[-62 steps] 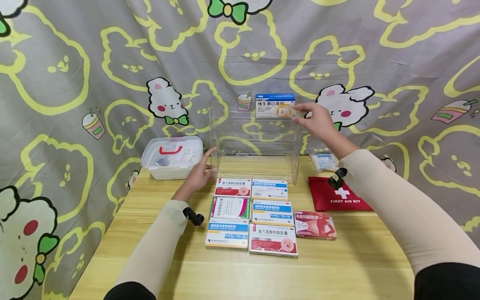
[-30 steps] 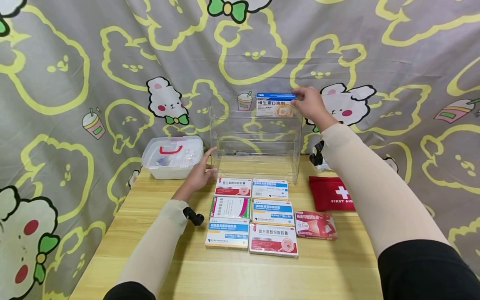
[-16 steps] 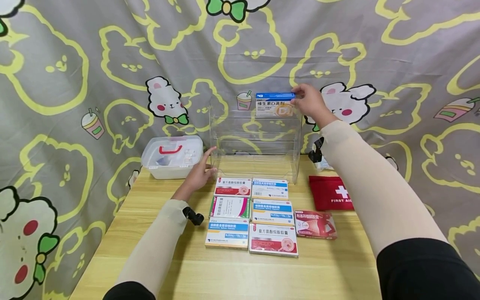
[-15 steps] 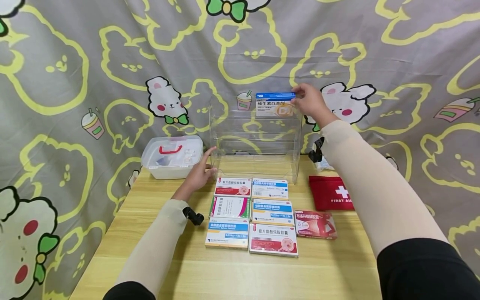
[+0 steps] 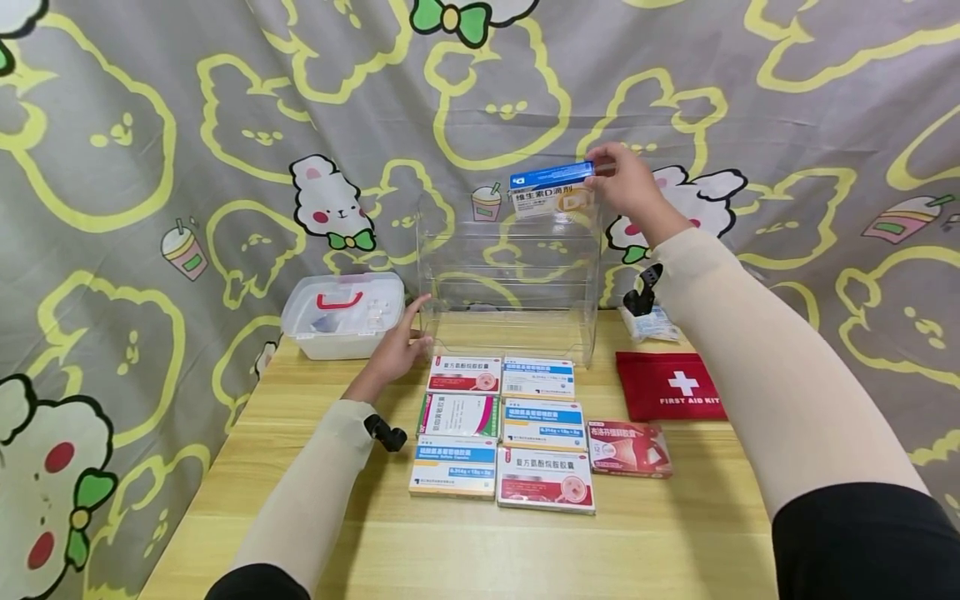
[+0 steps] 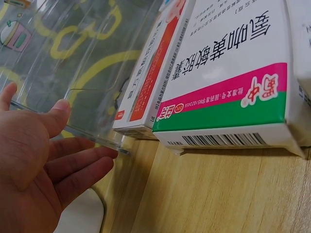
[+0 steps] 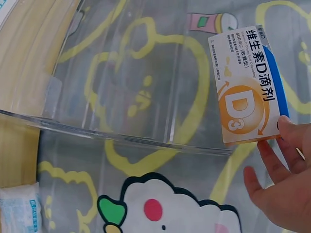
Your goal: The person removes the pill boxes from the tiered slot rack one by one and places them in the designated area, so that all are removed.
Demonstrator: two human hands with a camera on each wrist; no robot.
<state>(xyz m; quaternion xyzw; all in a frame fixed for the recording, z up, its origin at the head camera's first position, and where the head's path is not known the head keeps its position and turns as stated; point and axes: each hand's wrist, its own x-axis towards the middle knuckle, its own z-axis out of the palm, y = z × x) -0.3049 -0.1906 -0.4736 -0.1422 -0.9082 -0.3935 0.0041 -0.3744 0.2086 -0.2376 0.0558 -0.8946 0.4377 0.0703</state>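
My right hand (image 5: 626, 179) pinches the right end of a blue and white vitamin D drops box (image 5: 551, 190) between thumb and fingers. The box is tilted, right end higher, at the top tier of a clear acrylic tiered rack (image 5: 510, 267). In the right wrist view the orange D3 face of the box (image 7: 243, 87) shows, with the thumb on its edge. My left hand (image 5: 397, 346) is at the rack's lower left side, fingers extended. The left wrist view shows that hand (image 6: 53, 160) with straight fingers beside the clear panel and holding nothing.
Several medicine boxes (image 5: 543, 479) lie in two columns before the rack, with a red box (image 5: 630, 448) to their right. A red first aid pouch (image 5: 667, 404) and a white packet (image 5: 648, 325) lie at right. A lidded plastic case (image 5: 345, 329) stands at left.
My right hand has closed on the right end of the vitamin D box and raised it, so the box has gone from level to tilted. The left hand has stayed in place.
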